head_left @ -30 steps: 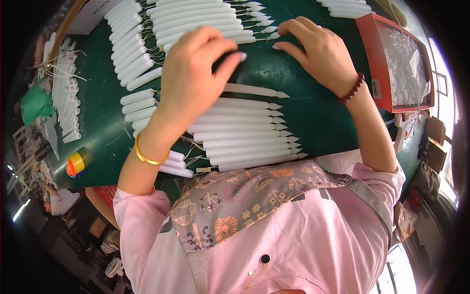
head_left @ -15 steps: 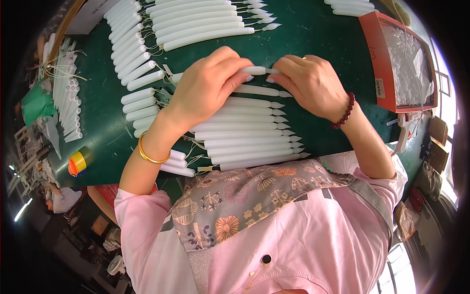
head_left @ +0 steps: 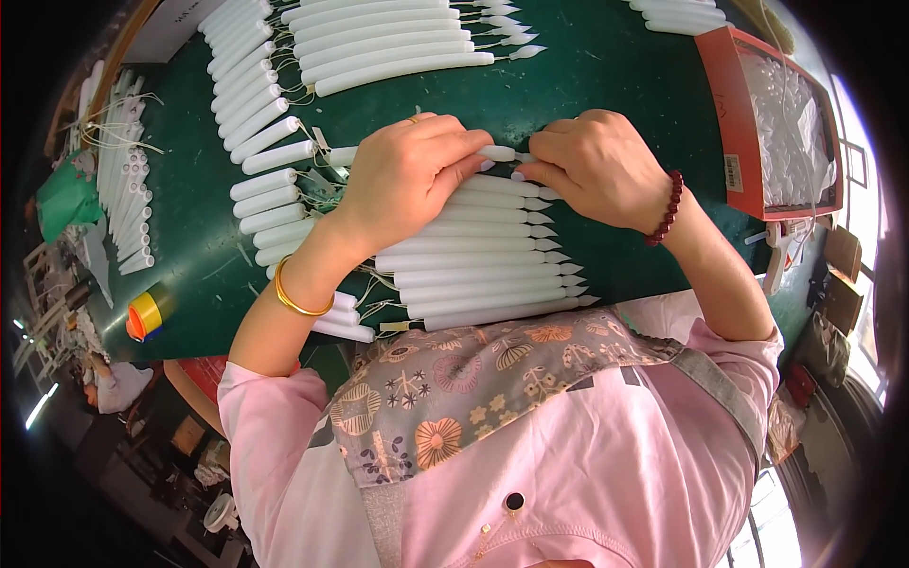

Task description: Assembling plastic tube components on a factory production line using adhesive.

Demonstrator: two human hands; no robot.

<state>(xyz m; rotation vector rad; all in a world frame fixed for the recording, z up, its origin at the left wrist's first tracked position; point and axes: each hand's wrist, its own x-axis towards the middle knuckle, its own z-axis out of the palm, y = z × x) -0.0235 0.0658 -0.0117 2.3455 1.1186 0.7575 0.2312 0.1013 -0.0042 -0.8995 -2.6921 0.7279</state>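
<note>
A slim white electric taper candle lies across the gap between my hands. My left hand, wearing a gold bangle, wraps round its body, which also shows left of the hand. At its right end, my right hand, with a dark red bead bracelet, pinches the tip; the fingers cover most of that tip. Just below, a row of similar candles with pointed flame-shaped tips lies side by side, thin wires at their left ends. My left hand partly hides the upper ones.
Another group of tipped candles lies at the far side of the green table. Short white tubes line the left. A red box of clear plastic pieces stands right. Tape rolls sit near the left edge.
Both hands have come slightly nearer to me with the candle, which now sits closer to the row below. The right fingers still grip its tip end.
</note>
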